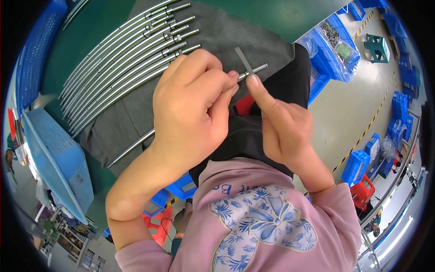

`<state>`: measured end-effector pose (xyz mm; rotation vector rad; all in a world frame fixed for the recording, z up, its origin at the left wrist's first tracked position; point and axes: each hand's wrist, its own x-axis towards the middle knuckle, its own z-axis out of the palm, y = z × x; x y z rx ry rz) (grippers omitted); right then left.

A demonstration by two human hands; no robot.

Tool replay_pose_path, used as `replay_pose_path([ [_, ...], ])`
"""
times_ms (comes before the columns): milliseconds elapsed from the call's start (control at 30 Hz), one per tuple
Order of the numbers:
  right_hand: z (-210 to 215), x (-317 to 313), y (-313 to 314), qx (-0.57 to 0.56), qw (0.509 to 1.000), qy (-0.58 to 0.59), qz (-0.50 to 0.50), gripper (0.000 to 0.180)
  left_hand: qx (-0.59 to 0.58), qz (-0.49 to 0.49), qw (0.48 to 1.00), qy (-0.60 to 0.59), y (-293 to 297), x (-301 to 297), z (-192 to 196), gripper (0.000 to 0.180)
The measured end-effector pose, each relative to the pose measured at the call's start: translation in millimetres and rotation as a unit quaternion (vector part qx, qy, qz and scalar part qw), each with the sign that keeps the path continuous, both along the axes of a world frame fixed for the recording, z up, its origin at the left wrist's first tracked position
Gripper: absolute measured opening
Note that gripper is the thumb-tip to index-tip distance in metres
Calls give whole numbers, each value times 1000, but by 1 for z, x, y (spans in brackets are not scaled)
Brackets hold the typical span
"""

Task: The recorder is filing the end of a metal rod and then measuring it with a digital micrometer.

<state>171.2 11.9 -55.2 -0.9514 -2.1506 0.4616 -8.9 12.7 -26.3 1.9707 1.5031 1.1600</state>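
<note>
My left hand (192, 97) is closed around a slim silver metal rod (131, 148). The rod runs out on both sides of the fist, its stepped tip pointing to the upper right and its long end to the lower left. In my right hand (285, 124), a narrow flat grey metal strip (243, 59), perhaps a file, is gripped with the thumb lying along it. It crosses the rod close to the tip and appears to touch it. Its lower end is hidden by the fingers. Beyond my left hand, several similar metal rods (118, 56) lie side by side.
A dark grey cloth (226, 27) covers part of the green table (276, 16). A light blue plastic basket (68, 158) stands at the left. Blue bins (349, 63) with bagged parts sit at the right, near a green stool (377, 49) on the floor.
</note>
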Motion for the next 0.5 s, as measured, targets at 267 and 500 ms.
replay_pose_path([
  [267,-30,-8,0,55,996,71,-11,62,8,0,1000,19,3,-1,0,15],
  [500,-39,-14,-4,69,994,83,-28,61,24,-5,999,29,3,-1,-1,14],
])
